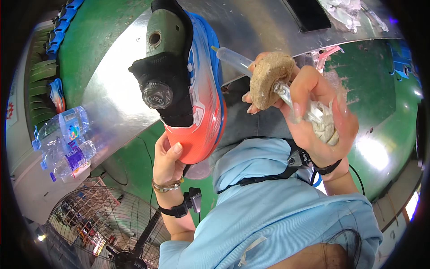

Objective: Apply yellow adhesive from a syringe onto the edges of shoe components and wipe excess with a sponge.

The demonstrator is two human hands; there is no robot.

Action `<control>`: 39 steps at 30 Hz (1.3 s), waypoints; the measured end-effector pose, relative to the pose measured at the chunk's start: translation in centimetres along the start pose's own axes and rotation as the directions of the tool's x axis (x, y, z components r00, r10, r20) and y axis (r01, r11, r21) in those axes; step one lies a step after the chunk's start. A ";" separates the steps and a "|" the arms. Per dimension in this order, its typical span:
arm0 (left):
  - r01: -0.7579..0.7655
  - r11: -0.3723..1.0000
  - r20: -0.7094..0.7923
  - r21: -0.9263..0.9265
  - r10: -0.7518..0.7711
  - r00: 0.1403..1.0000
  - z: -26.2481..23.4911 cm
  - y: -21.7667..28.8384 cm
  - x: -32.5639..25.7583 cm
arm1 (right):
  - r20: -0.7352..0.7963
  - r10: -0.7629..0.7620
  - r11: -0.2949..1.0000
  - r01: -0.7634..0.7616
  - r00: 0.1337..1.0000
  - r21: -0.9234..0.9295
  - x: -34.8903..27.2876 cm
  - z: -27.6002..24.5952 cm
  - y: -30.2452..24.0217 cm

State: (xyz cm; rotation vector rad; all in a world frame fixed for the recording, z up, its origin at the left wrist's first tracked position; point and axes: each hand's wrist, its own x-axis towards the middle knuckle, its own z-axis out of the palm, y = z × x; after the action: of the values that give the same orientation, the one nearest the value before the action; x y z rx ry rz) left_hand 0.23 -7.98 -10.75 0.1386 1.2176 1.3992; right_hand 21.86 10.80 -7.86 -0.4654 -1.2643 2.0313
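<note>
My left hand (169, 154) is closed around the toe of a running shoe (197, 139), thumb on top. The shoe fades from blue at the heel to coral at the toe. Its black tongue (161, 92) carries a round clear badge, and a dark green shoe last (168, 36) fills the opening. To the right of the shoe, my right hand (320, 103) is closed on a rough tan lump (271, 78). A clear tube with a yellowish tip (233, 60) sticks out past its fingers toward the shoe. A crumpled whitish wad (324, 125) sits in the palm.
A metal worktable (255, 27) spans the far side, with a black phone (309, 15) and clear plastic wrapping (345, 13) on it. Plastic bottles (67, 139) lie at the left. A fan (103, 224) stands at the lower left. Another shoe (57, 95) is beyond the bottles.
</note>
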 end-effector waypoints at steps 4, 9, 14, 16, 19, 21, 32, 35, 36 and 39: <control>-0.053 0.997 0.038 0.048 0.051 0.998 0.6 -1.0 0.6 | 0.008 0.013 1.000 -0.013 1.000 -0.001 -0.5 0.2 -0.5; -0.059 0.998 0.025 0.027 0.058 0.998 0.8 -2.1 0.8 | 0.016 0.026 1.000 -0.026 1.000 -0.012 -0.9 0.3 -0.6; -0.073 0.995 0.080 -0.062 0.078 0.994 1.5 -3.5 1.5 | 0.016 0.054 0.997 -0.055 0.998 0.057 -1.4 0.4 -0.8; -0.073 0.989 0.100 -0.130 0.086 0.991 2.3 -4.2 1.8 | 0.014 0.029 0.999 -0.029 0.999 -0.025 -1.8 0.4 -1.3; -0.026 0.960 0.205 -0.277 0.085 0.975 3.8 -5.4 2.8 | -0.007 0.020 1.000 -0.020 1.000 -0.003 -2.7 0.4 -2.4; 0.067 0.915 0.343 -0.397 0.081 0.936 5.1 -6.0 3.8 | -0.029 0.009 1.000 -0.008 1.000 0.011 -3.2 0.2 -3.2; 0.118 0.888 0.441 -0.445 0.102 0.892 12.1 -6.1 9.7 | -0.061 -0.038 0.993 0.044 0.997 0.107 -5.1 0.1 -6.2; 0.105 0.886 0.466 -0.452 0.134 0.875 12.9 -6.0 10.7 | -0.086 -0.064 0.994 0.071 0.994 0.081 -5.4 -0.2 -6.2; 0.107 0.881 0.470 -0.461 0.141 0.871 13.1 -6.0 10.9 | -0.066 -0.078 0.993 0.083 0.995 0.079 -5.4 -0.4 -6.1; 0.075 0.860 0.479 -0.504 0.207 0.853 13.8 -5.8 11.4 | -0.022 -0.103 0.992 0.105 0.994 0.074 -5.3 -1.2 -6.1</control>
State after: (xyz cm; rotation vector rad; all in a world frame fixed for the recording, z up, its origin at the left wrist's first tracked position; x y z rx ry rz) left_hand 10.52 7.20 -15.07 0.1777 0.3695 1.5686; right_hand 28.52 9.55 -3.33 -0.3742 -1.1725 1.9749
